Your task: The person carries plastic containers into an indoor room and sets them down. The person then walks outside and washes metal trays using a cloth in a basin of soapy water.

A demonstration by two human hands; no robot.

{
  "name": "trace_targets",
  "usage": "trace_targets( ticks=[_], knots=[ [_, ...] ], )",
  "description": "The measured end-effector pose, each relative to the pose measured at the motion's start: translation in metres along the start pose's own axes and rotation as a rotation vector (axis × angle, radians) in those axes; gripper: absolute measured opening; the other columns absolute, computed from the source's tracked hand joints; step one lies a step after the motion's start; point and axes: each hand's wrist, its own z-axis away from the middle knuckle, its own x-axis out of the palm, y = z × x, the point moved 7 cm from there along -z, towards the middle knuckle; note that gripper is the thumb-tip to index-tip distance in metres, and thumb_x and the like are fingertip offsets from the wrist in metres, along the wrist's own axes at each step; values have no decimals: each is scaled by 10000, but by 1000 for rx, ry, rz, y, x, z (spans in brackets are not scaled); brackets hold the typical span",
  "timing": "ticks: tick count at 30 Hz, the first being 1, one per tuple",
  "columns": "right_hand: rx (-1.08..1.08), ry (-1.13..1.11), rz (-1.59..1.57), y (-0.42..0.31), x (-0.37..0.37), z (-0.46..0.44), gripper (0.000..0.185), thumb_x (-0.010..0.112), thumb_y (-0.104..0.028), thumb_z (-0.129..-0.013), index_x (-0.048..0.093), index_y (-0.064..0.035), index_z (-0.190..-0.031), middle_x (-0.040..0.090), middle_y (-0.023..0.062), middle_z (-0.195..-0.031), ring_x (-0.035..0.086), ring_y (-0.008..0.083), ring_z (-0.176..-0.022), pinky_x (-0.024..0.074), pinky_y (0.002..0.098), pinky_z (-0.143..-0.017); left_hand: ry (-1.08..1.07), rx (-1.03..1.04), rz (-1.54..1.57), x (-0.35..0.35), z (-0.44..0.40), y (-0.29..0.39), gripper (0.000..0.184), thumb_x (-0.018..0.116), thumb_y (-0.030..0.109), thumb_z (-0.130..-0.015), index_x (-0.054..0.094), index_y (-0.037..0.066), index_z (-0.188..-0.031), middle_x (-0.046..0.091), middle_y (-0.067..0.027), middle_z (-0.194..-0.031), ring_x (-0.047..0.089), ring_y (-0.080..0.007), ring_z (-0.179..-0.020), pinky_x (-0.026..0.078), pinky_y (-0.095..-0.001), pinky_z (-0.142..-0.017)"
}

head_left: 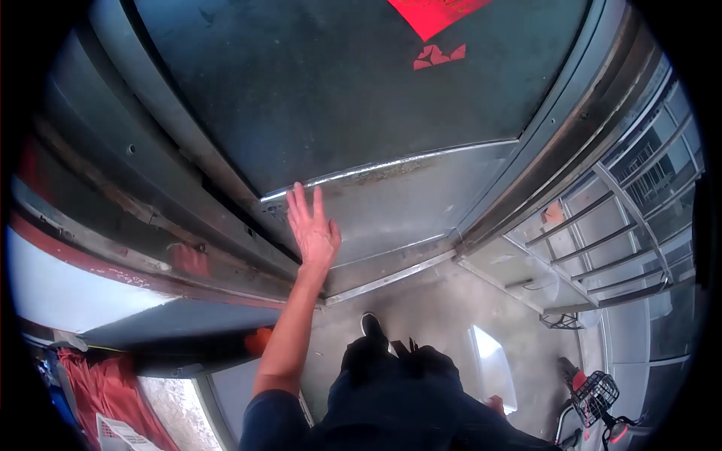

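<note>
My left hand point(312, 233) is stretched out with fingers spread, in front of the lower metal panel point(406, 195) of a door. Its fingertips reach the shiny strip under the dark glass pane point(361, 90); I cannot tell whether they press on it. Low at my right side, my right hand point(496, 404) shows only in part, its fingers curled at the edge of a white flat sheet point(492, 364). A bright glare lies on the sheet's upper part. The rest of that hand is hidden by my clothes.
A red paper decoration point(436, 15) is stuck on the glass. Metal bars point(602, 233) stand out on the right. A bicycle with a black basket point(596, 395) is parked at lower right. Red cloth point(105, 395) hangs at lower left. My dark shoe point(370, 325) is on the concrete floor.
</note>
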Motion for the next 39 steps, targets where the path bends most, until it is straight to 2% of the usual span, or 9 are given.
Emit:
trace_targets(
  ticks=[3,6,11,12,15,19,29,34,39],
  knots=[
    [-2,101,-123,-39,7,15,227,681,-224,-773,561,-32,-790,550,116,-726,566,267,-699,459,390,-652,-29,-27,62,25,-10,-4,812,659,93,-671,332,19,-1411,76,-341,-1481,67,-556,-1358,233,-543,-1087],
    [-54,165,-203,-69,4,-9,223,662,-237,-788,565,-37,-759,549,117,-703,566,272,-703,462,395,-672,-94,-24,24,30,-21,-12,835,650,93,-667,311,14,-1426,66,-343,-1483,61,-565,-1354,229,-544,-1087],
    [89,-161,-88,-120,22,-69,228,671,-226,-764,575,-20,-754,531,103,-659,571,271,-699,464,399,-658,-186,-50,-16,46,-82,-49,815,616,37,-678,339,119,-1441,81,-225,-1537,87,-439,-1409,255,-494,-1090],
    [111,-254,-41,-123,24,-84,246,608,-245,-795,554,-30,-689,500,78,-604,565,243,-667,466,389,-627,-177,-67,-34,45,-86,-50,815,616,37,-678,339,119,-1441,81,-225,-1537,87,-439,-1409,255,-494,-1090],
    [143,-322,-57,-137,38,-118,251,591,-256,-798,546,-36,-685,499,74,-607,561,239,-664,466,383,-624,-155,-91,43,62,-123,-59,786,609,4,-689,372,142,-1425,94,-166,-1551,96,-392,-1422,247,-489,-1097],
    [210,-375,-109,-152,56,-170,259,569,-271,-802,537,-45,-680,498,70,-610,555,233,-660,466,375,-620,-124,-134,92,92,-168,-63,719,618,17,-702,409,87,-1386,118,-177,-1542,119,-397,-1416,255,-455,-1107],
    [521,-414,-357,-215,42,-290,282,512,-309,-813,512,-68,-666,497,58,-619,541,218,-649,467,354,-610,-265,-244,284,164,-228,-91,604,607,69,-735,453,51,-1319,272,-178,-1474,339,-386,-1319,388,-442,-1010],
    [701,-392,-551,-242,49,-319,295,484,-328,-818,500,-79,-660,496,52,-624,533,211,-644,467,344,-605,-457,-369,323,204,-210,-140,409,614,108,-763,539,12,-1154,489,-189,-1259,540,-357,-1078,470,-415,-886],
    [858,-377,-720,-278,72,-346,309,456,-346,-823,487,-90,-653,495,46,-628,526,204,-638,467,334,-600,-556,-337,408,235,-198,-185,356,613,105,-773,548,6,-1109,556,-202,-1106,557,-372,-1018,467,-428,-867]
  ],
)
